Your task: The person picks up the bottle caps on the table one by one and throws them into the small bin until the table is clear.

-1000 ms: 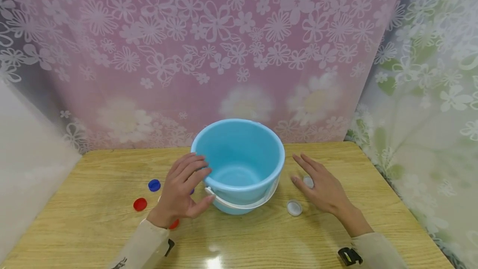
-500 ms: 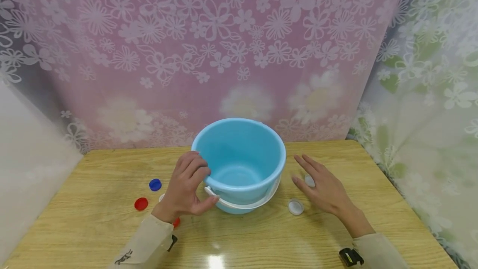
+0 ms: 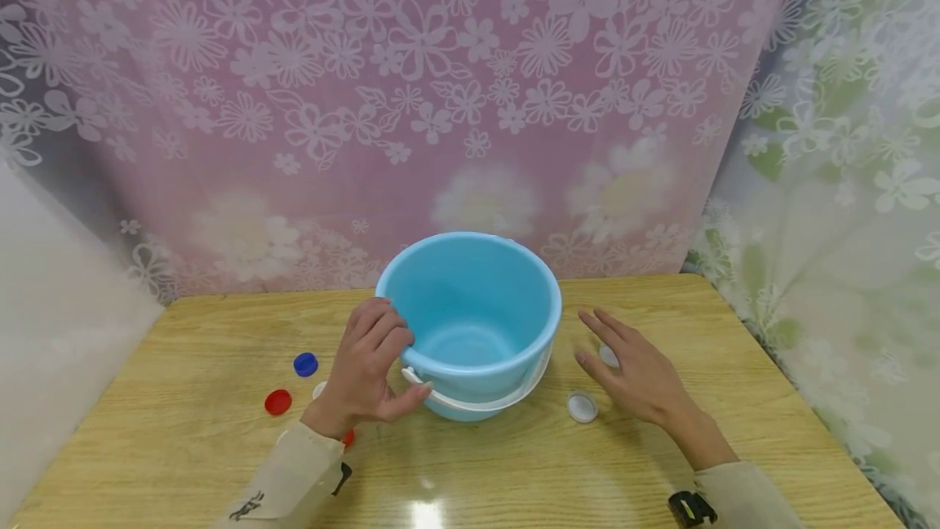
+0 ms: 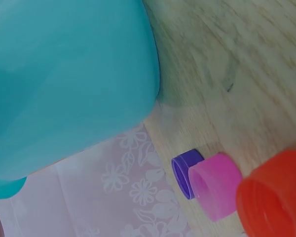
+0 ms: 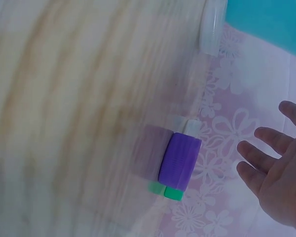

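A light blue bucket [image 3: 470, 284] stands upright on the wooden table, its white handle [image 3: 485, 407] hanging down at the front. My left hand [image 3: 367, 366] grips the bucket's left rim, fingers curled over the edge and thumb beside the handle. To the right of the bucket, apart from it, my right hand [image 3: 639, 374] hovers with fingers extended and holds nothing. A whitish bottle cap [image 3: 608, 356] is partly hidden behind that hand. Closer to the front lies another whitish cap [image 3: 583, 407]. The right wrist view also shows a purple cap [image 5: 180, 160] and a green cap [image 5: 173, 193].
Left of the bucket lie a blue cap [image 3: 305, 364], a red cap [image 3: 277, 402] and a white cap [image 3: 319, 390]; another red cap [image 3: 348, 437] is partly covered by the left wrist. A pink cap [image 4: 215, 187] shows in the left wrist view. Floral curtain [image 3: 470, 104] hangs behind the table.
My left hand's fingers, spread near the rim a second ago, have curled over the bucket's edge. The bucket and right hand have barely moved.
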A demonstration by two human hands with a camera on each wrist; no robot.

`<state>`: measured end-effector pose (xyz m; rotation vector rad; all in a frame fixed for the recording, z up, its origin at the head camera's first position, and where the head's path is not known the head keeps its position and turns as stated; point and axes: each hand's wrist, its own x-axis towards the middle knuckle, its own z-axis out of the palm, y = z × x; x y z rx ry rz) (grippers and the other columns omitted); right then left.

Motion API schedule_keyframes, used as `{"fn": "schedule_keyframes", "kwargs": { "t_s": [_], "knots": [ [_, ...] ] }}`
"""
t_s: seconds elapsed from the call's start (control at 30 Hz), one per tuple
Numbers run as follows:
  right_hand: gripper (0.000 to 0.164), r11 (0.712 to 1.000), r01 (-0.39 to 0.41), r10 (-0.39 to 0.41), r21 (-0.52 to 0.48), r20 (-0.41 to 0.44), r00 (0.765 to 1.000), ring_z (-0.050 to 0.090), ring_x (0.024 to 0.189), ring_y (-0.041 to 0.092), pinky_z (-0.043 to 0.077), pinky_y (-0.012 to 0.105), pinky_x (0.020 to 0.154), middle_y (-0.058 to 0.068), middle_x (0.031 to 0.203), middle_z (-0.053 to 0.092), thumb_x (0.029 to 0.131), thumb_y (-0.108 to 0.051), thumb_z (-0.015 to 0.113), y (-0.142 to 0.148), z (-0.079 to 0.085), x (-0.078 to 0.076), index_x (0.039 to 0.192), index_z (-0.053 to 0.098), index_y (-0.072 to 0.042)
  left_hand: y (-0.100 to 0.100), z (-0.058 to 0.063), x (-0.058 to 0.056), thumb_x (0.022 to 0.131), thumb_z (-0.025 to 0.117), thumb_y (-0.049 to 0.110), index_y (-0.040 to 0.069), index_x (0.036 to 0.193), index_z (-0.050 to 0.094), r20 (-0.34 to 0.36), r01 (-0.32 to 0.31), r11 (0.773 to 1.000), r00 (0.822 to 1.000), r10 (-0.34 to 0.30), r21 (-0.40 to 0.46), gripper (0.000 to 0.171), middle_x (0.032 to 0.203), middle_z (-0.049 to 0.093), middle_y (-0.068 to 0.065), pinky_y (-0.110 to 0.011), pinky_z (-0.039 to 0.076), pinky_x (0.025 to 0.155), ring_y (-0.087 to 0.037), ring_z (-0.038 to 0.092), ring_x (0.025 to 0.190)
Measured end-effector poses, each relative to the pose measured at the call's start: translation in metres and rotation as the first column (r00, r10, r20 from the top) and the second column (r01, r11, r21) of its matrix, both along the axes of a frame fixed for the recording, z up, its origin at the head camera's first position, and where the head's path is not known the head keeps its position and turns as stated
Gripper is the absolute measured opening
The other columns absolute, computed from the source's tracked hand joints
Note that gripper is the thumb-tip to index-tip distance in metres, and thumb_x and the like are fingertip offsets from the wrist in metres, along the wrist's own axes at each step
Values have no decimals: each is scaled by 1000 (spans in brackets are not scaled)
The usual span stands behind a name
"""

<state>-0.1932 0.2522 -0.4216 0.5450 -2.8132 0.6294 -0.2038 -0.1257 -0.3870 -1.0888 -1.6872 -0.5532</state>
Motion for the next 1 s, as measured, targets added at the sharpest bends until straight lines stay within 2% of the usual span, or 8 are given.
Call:
{"fn": "schedule_keyframes", "kwargs": {
  "t_s": [0.47, 0.8, 1.0],
  "knots": [
    [62, 1000, 16, -16, 14, 10, 1000, 33, 131, 44, 31, 67, 92, 14, 150, 32, 95, -47, 50, 11, 0, 1, 149, 34, -21, 3, -2, -2, 86, 42, 57, 9, 75, 48, 12, -15, 1000, 1000, 14, 16, 50, 76, 47, -4, -48, 35, 83, -29, 48, 81],
    [59, 999, 32, -32, -4, 18, 999, 33, 130, 45, 31, 68, 91, 15, 150, 32, 97, -45, 48, 20, 2, 3, 150, 32, -21, 4, -3, -3, 83, 46, 55, 10, 73, 48, 10, 12, 998, 1000, -13, 60, 47, 74, 48, -3, -48, 35, 80, -28, 48, 79],
    [60, 998, 56, -55, -14, 48, 997, 31, 130, 47, 30, 69, 90, 17, 150, 30, 98, -45, 47, 28, 1, 7, 149, 34, -16, 5, 0, -2, 83, 46, 56, 11, 72, 48, 20, 11, 998, 1000, -13, 67, 46, 73, 49, -2, -47, 36, 80, -27, 49, 78]
  ]
}}
